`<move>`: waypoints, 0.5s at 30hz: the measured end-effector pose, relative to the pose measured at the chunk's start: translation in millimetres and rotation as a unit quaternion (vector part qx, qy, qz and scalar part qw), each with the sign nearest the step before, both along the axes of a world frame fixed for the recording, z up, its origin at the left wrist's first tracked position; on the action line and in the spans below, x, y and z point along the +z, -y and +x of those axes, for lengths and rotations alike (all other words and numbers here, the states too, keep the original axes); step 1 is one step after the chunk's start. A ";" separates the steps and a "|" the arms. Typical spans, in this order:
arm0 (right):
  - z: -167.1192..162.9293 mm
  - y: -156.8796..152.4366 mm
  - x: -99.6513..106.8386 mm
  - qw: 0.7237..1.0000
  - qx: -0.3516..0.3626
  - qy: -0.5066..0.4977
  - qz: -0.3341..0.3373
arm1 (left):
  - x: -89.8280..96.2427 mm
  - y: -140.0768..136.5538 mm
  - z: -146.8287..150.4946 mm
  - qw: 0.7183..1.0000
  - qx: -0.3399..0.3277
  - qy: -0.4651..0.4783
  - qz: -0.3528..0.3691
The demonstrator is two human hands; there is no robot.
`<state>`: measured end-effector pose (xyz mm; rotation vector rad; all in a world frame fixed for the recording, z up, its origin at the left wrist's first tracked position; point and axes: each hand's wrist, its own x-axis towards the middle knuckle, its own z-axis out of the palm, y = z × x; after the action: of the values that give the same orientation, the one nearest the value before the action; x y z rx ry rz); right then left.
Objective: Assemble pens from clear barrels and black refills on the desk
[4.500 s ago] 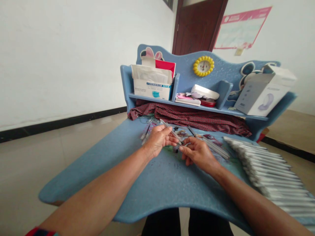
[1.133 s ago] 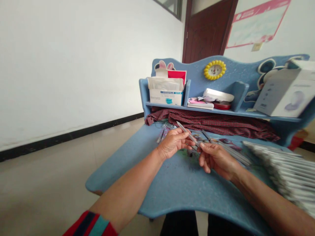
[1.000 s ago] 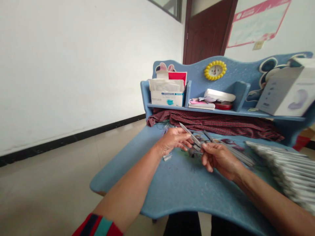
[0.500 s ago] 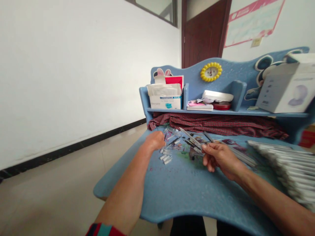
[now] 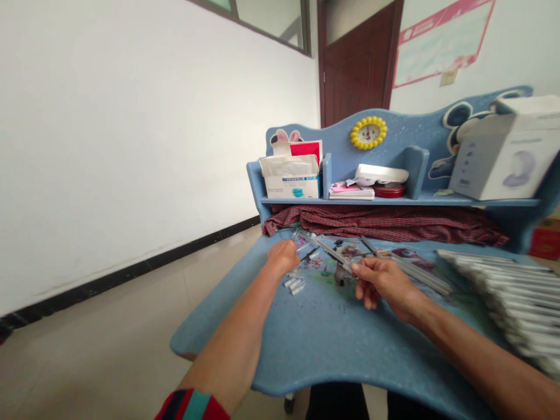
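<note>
My left hand point(image 5: 283, 256) is closed over the far left part of the desk, beside scattered pen parts. Its fingertips face away from me, so what they hold, if anything, is hidden. In a pinch between thumb and fingers, my right hand point(image 5: 378, 280) has a slim clear pen barrel point(image 5: 331, 252) that points up and left toward my left hand. Several short whitish pen caps point(image 5: 294, 284) lie just in front of my left hand. Dark slender pieces point(image 5: 311, 255) are strewn between the hands. Longer clear barrels point(image 5: 422, 275) rest behind my right hand.
A large stack of whitish pens point(image 5: 507, 297) covers the right side of the blue desk point(image 5: 315, 344). Along the back lies a rolled plaid cloth point(image 5: 385, 223). Above it, the shelf holds a mask box point(image 5: 291, 185), papers and a big white carton point(image 5: 503, 157).
My left hand has moved slightly right, closer to the far end of the barrel. My right hand keeps its pinch on the barrel. The view has shifted a little.
</note>
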<state>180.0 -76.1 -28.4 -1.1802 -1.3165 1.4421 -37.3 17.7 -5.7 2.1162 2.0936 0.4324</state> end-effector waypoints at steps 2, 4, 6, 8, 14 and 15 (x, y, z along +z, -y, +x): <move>-1.3 0.4 0.1 1.000 0.000 0.013 0.007 | -0.5 -0.7 0.4 0.999 -0.002 0.048 0.000; -2.8 0.9 0.8 0.999 -0.004 0.034 0.015 | -0.2 -1.2 0.9 0.994 -0.007 0.109 -0.002; -4.4 1.3 1.2 0.998 -0.010 0.059 0.022 | 0.9 -1.1 1.3 0.986 -0.014 0.166 -0.006; -5.8 1.4 0.2 0.996 -0.009 0.085 0.028 | 2.4 -0.4 1.3 0.957 -0.017 0.288 -0.022; -8.6 -0.3 -9.4 0.989 0.008 0.131 0.063 | 2.6 1.9 2.6 0.765 -0.009 0.638 -0.091; -8.9 -0.4 -10.3 0.988 0.004 0.140 0.067 | 1.7 2.1 3.8 0.755 -0.009 0.649 -0.094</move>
<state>171.1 -75.6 -38.7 -1.3228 -1.5853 1.2031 -33.5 15.5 -4.0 1.0265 1.1468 1.1687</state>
